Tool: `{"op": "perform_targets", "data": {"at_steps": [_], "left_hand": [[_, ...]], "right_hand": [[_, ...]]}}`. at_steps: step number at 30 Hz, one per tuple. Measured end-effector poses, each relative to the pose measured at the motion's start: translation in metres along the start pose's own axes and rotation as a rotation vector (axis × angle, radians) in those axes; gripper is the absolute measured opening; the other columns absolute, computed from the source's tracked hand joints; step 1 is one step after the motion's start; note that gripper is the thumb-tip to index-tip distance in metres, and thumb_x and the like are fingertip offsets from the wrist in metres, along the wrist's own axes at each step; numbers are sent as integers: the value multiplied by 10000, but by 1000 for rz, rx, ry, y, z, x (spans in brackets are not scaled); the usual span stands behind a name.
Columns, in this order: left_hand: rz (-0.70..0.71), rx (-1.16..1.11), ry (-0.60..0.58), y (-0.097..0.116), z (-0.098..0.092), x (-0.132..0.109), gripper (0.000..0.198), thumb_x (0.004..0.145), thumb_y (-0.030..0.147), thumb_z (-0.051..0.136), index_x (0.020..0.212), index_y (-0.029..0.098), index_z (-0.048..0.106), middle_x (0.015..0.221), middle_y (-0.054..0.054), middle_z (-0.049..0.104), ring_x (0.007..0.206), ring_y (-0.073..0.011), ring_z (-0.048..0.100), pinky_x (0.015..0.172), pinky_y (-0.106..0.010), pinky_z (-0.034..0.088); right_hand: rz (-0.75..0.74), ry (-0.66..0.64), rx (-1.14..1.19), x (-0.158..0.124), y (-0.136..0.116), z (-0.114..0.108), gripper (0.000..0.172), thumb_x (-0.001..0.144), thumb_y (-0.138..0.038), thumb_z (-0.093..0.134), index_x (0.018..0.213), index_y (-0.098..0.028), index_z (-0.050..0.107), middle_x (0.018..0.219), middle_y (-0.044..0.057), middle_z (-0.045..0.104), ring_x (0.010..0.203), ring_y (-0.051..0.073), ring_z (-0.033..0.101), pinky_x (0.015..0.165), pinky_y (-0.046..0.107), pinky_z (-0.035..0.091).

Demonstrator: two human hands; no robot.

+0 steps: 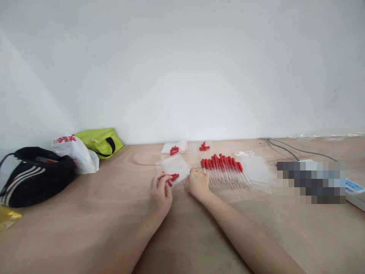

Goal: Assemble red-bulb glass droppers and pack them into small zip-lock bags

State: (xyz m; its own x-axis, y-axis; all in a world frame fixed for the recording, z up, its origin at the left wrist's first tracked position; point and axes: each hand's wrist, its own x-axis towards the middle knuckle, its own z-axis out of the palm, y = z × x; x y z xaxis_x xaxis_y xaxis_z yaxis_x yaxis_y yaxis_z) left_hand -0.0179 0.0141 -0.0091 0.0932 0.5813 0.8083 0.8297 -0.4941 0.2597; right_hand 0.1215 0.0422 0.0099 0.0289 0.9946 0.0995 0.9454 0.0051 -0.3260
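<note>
Cropped forearms (239, 227) lead to right fingers (196, 174), and left fingers (159, 183) partly hiding red bulbs (174, 177), grips unclear.

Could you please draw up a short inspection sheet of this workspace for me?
Surface: brown wood-look table.
Job's things: red-topped clear droppers side by side; loose red pieces on a clear bag; two rear red clusters; a flat plastic bag right of the droppers.
Clutter: at left, striped black bag, white carrier bag, lime-green bag, yellow item.
Hands: left hand by the loose red pieces; right hand between clear bag and droppers; both grips unclear.
Cables: grey cables and power strip at right.
Surroundings: pale wall behind.
</note>
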Motion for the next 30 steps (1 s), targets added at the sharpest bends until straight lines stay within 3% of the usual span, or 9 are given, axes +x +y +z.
{"op": "perform_targets", "data": {"at_steps": [3,8,12,16,19,24,27,30], "left_hand": [[41,-37,-31,8,1,-2,278,804,86,391,1038,160,521,1022,-108,499,984,-213,519,842,-373,462],[77,-130,-210,3,4,-7,280,852,146,375,1080,166,536,1128,-121,536,1064,-223,512,888,-394,444],[-22,-274,-303,5,0,-7,227,865,182,383,970,170,584,969,-81,636,964,-196,578,856,-367,465],[-168,-439,-374,20,-4,-7,206,857,203,402,908,183,601,913,-59,652,877,-170,608,790,-323,491],[-249,-565,-385,29,-2,-9,144,819,213,471,857,181,606,932,-61,633,891,-169,598,796,-313,487],[-375,-711,-398,30,7,-15,116,725,242,601,702,164,518,753,-18,574,704,-134,588,648,-249,504],[-431,-738,-415,28,8,-17,128,738,253,587,746,172,488,673,12,551,611,-115,565,565,-217,480],[-402,-707,-439,30,6,-14,128,757,266,565,837,172,531,757,-17,606,689,-140,596,630,-249,487]], "right_hand": [[-9,-6,3,0,-2,1,204,780,-195,480,942,-97,553,859,165,653,813,253,606,741,361,301],[-107,4,33,-5,10,-2,217,783,-132,445,965,-94,557,929,165,625,880,245,569,735,332,331],[-247,47,76,-17,47,-1,242,808,-103,394,984,-131,558,961,125,587,922,215,524,753,301,349],[-528,266,236,-38,92,-1,216,841,-110,346,899,-167,546,845,80,566,787,185,526,707,312,367],[-568,297,301,-51,109,-6,180,857,-136,347,870,-181,521,825,59,563,763,168,530,706,311,361],[-577,283,333,-59,106,-13,109,844,-155,403,842,-178,509,784,29,572,714,145,528,719,314,327],[-622,257,324,-59,100,-13,93,837,-151,423,827,-179,512,765,15,587,698,133,525,744,319,306],[-662,238,318,-60,99,-13,92,835,-144,430,818,-181,513,770,5,600,703,126,527,758,316,292]]}}
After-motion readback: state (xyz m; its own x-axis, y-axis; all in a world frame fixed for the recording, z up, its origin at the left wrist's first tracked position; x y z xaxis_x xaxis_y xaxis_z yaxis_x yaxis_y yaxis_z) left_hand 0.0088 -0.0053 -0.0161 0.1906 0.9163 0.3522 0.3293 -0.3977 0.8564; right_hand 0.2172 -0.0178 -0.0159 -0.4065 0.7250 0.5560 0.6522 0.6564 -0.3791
